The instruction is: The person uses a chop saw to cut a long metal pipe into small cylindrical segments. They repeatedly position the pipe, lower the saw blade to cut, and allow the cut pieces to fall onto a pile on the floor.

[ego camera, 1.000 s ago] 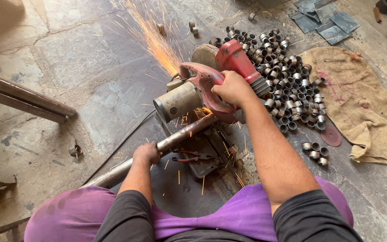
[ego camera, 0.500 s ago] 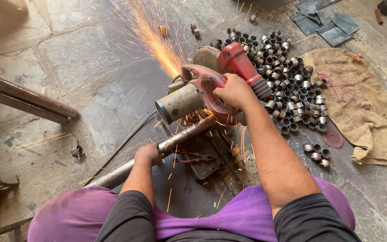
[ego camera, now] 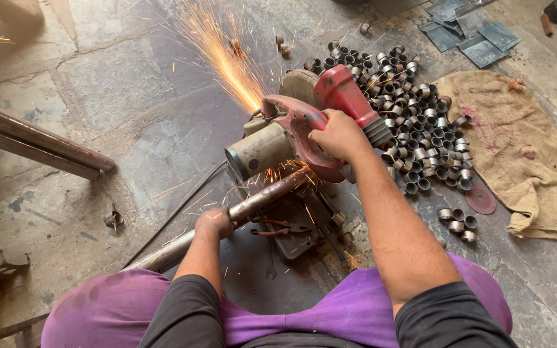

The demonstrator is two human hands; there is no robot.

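A red chop saw (ego camera: 304, 125) stands on the stone floor in front of me. My right hand (ego camera: 338, 135) grips its red handle and holds it pressed down. A long rusty metal pipe (ego camera: 256, 203) lies across the saw's base, running down to the left. My left hand (ego camera: 214, 222) is closed around this pipe, just left of the blade. A stream of orange sparks (ego camera: 224, 55) shoots away from the cut toward the far left. The blade itself is hidden behind the guard and motor.
A heap of several short cut pipe rings (ego camera: 414, 116) lies right of the saw, on the floor beside a burlap sack (ego camera: 517, 148). A worn cutting disc (ego camera: 481, 200) lies near it. Long pipes (ego camera: 33, 142) rest at left. Metal sheets (ego camera: 465, 32) sit at top right.
The saw has stayed pressed on the pipe and the spark stream keeps flying up-left. Both hands hold as before; the view has shifted only slightly.
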